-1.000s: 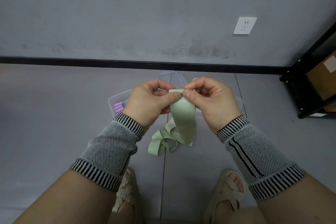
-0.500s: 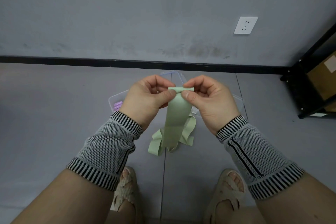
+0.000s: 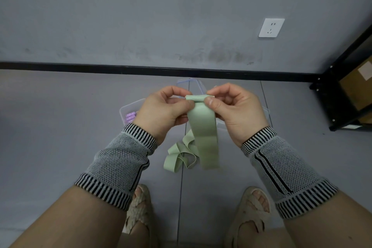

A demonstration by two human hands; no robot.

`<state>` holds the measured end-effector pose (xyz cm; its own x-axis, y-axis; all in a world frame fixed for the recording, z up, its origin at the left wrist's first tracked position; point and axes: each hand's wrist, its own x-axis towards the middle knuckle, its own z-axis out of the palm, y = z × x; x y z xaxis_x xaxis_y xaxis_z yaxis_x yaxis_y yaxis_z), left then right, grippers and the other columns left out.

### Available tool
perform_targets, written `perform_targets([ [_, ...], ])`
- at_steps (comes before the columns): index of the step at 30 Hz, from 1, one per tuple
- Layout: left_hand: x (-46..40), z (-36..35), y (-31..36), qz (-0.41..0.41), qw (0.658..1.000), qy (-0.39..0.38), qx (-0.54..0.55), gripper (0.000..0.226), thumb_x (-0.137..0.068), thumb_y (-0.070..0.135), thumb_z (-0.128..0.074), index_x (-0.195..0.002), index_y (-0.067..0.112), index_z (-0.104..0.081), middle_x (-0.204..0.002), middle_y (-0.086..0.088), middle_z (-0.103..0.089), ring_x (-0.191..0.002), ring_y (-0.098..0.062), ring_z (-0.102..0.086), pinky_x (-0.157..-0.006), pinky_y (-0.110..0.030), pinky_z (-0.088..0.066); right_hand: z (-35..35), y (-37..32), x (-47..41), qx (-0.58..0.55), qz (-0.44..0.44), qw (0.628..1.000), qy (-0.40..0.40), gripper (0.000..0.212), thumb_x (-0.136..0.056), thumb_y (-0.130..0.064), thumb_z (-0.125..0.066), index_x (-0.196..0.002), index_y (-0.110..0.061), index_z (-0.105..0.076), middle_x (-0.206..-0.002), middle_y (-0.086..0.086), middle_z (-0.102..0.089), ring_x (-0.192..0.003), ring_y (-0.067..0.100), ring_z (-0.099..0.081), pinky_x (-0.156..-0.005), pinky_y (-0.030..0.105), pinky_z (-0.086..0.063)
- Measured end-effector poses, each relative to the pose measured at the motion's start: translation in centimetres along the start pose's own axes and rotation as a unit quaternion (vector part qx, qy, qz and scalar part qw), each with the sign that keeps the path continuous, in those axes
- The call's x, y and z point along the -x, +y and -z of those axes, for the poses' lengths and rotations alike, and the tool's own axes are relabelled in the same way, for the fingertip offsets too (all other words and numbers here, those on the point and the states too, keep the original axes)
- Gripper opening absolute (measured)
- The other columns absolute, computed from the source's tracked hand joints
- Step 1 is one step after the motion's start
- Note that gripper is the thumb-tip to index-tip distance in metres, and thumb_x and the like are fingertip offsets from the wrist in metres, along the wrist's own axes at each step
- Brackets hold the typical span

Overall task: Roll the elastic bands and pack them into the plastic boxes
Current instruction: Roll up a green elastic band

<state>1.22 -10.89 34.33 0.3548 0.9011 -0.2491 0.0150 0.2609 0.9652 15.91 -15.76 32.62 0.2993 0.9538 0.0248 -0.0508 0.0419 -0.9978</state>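
Observation:
A pale green elastic band (image 3: 204, 131) hangs between my hands, its top end curled into a small roll. My left hand (image 3: 163, 111) pinches the roll's left end and my right hand (image 3: 235, 109) pinches its right end. More green bands (image 3: 179, 157) lie in a loose heap on the floor below. A clear plastic box (image 3: 125, 109) behind my left hand holds purple rolled bands (image 3: 130, 117). Another clear box (image 3: 221, 124) shows partly behind my right hand.
A clear lid or box with a blue edge (image 3: 191, 82) lies near the black skirting board. A black metal shelf (image 3: 342, 94) with cardboard boxes stands at the right. My sandalled feet (image 3: 251, 209) are on the grey floor below.
The top end of the green band has been turned over into a thicker roll between my fingers. The hanging strip has swung and straightened.

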Motion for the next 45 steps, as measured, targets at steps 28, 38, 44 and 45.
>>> perform_targets([
  [28, 0.03, 0.16, 0.06, 0.032, 0.981, -0.072, 0.177, 0.018, -0.075, 0.012, -0.058, -0.089, 0.005, -0.065, -0.081, -0.009, -0.072, -0.074, -0.019, -0.070, -0.068, -0.030, -0.059, 0.08, -0.01, -0.27, -0.056, -0.012, 0.998, 0.027, 0.009, -0.080, -0.005, -0.071, -0.083, -0.013, -0.068, -0.069, -0.004, -0.070, -0.073, 0.013, -0.067, -0.071, 0.030, -0.054],
  [38, -0.23, -0.55, -0.37, -0.005, 0.995, 0.007, 0.096, 0.008, -0.088, 0.002, -0.057, -0.083, 0.006, -0.062, -0.079, -0.010, -0.068, -0.070, -0.017, -0.065, -0.066, -0.026, -0.057, 0.13, 0.05, -0.26, -0.010, 0.000, 0.999, 0.043, 0.011, -0.079, -0.007, -0.073, -0.080, -0.017, -0.068, -0.073, -0.002, -0.068, -0.073, 0.014, -0.065, -0.070, 0.030, -0.053],
  [44, -0.07, -0.61, -0.08, 0.008, 0.996, 0.012, 0.091, 0.009, -0.088, 0.005, -0.057, -0.082, 0.006, -0.064, -0.076, -0.008, -0.069, -0.068, -0.016, -0.066, -0.066, -0.026, -0.057, -0.33, -0.01, -0.16, 0.033, 0.027, 0.997, 0.058, 0.015, -0.079, -0.003, -0.073, -0.078, -0.015, -0.066, -0.073, -0.002, -0.065, -0.067, 0.004, -0.061, -0.066, 0.019, -0.052],
  [45, 0.00, -0.62, -0.09, -0.003, 0.997, 0.018, 0.077, 0.006, -0.086, 0.004, -0.060, -0.081, 0.007, -0.063, -0.074, -0.008, -0.068, -0.067, -0.015, -0.066, -0.066, -0.025, -0.057, -0.43, -0.08, -0.10, 0.034, 0.028, 0.998, 0.052, 0.015, -0.079, -0.001, -0.072, -0.078, -0.015, -0.065, -0.073, -0.001, -0.065, -0.066, 0.004, -0.061, -0.065, 0.018, -0.052],
])
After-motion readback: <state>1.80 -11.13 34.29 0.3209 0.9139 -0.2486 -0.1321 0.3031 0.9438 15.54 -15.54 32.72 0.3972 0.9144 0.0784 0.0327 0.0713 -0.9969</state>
